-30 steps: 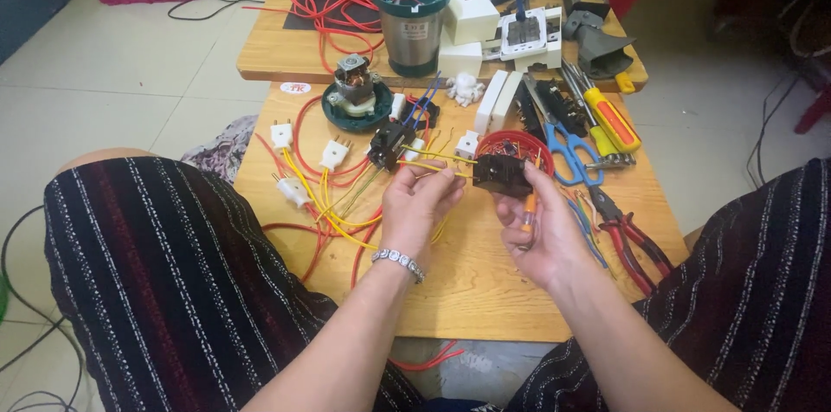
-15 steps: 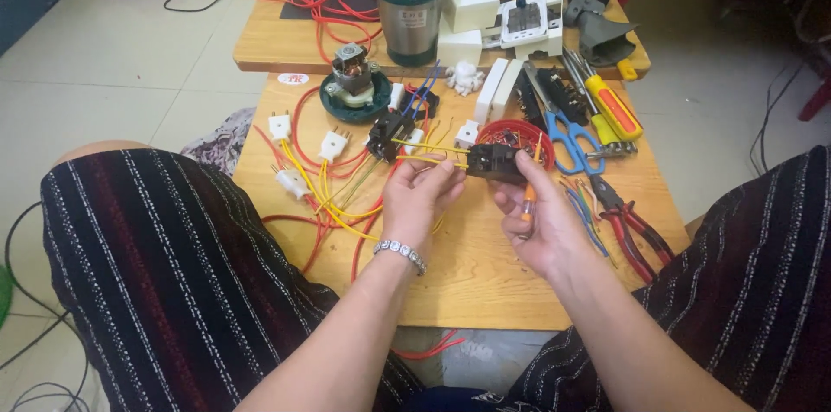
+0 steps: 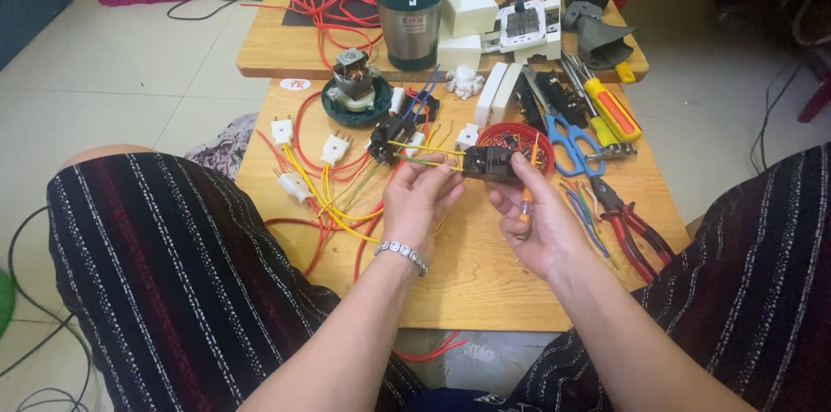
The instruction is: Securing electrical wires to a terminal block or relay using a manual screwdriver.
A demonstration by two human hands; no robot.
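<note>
I saw white plugs [image 3: 305,161] at nine o'clock of my left hand [image 3: 420,196], whose fingers pinched a yellow wire [image 3: 424,151]. The wire ran to a black switch block [image 3: 489,163], gripped by my right hand [image 3: 532,213] above the counter [image 3: 485,282]. A small screwdriver [image 3: 525,204] lay tucked in that palm. Red pliers [image 3: 636,226] lay at three o'clock.
</note>
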